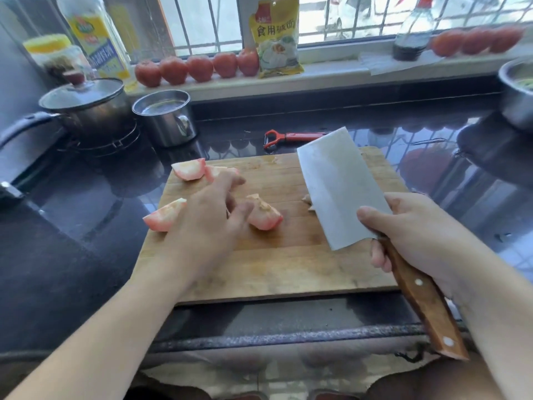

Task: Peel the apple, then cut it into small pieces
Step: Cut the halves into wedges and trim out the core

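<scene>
Four peeled apple wedges (264,215) lie on the board (288,269), quartered, not yet small. Left hand (207,217) reaches over them, fingers loosely spread, likely to pick one for cutting. Right hand (415,226) grips the cleaver (340,186), blade raised clear meanwhile. Peeler (291,137) set aside behind board

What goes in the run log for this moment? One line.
stage: cutting | left hand: over apple wedges on cutting board | right hand: grips cleaver, raised | peeler: behind board
</scene>
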Demonstrator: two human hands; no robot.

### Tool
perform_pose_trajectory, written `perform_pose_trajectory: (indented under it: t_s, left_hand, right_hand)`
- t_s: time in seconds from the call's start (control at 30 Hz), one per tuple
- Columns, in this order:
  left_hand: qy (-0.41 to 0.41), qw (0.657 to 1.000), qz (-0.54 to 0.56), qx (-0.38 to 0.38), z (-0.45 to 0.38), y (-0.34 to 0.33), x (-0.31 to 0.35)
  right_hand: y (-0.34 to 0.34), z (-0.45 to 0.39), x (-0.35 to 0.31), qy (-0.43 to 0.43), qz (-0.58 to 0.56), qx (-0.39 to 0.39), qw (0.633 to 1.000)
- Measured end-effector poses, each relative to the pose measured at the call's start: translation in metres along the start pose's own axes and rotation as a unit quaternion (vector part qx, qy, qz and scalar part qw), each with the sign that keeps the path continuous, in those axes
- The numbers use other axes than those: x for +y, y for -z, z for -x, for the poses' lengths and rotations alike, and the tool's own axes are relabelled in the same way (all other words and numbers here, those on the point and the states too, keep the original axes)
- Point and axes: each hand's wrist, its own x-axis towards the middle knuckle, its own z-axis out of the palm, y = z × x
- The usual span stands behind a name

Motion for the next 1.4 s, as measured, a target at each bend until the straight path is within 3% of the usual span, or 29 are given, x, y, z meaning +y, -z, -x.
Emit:
perform_pose_trajectory:
  t_s: [0.1,0.17,0.33,0.57,0.87,1.4]
  left_hand:
    - [-0.058,0.992,-0.026,-0.112,-0.014,0.017,-0.006]
    - [-0.042,0.985,-0.018,-0.167,-0.015,0.016,-0.004]
    - [0.004,0.997,0.053,-0.061,-0.004,-0.001,-0.005]
    - [-0.018,0.992,0.120,0.038,0.011,-0.028,-0.008]
    - [-0.034,0.989,0.137,0.049,0.010,-0.030,-0.012]
    - [-0.029,0.989,0.139,0.041,0.011,-0.029,-0.009]
  right_hand:
    - [-0.001,0.004,0.000,0.003,-0.011,-0.004,1.000]
    - [-0.003,0.006,-0.002,0.000,-0.019,-0.010,1.000]
    - [-0.009,0.008,-0.009,-0.005,-0.037,-0.022,0.999]
    - [-0.030,0.001,-0.015,0.019,0.034,-0.032,0.999]
    - [-0.039,-0.005,-0.017,0.040,0.116,-0.028,0.992]
    - [-0.046,-0.001,-0.015,0.042,0.120,-0.042,0.991]
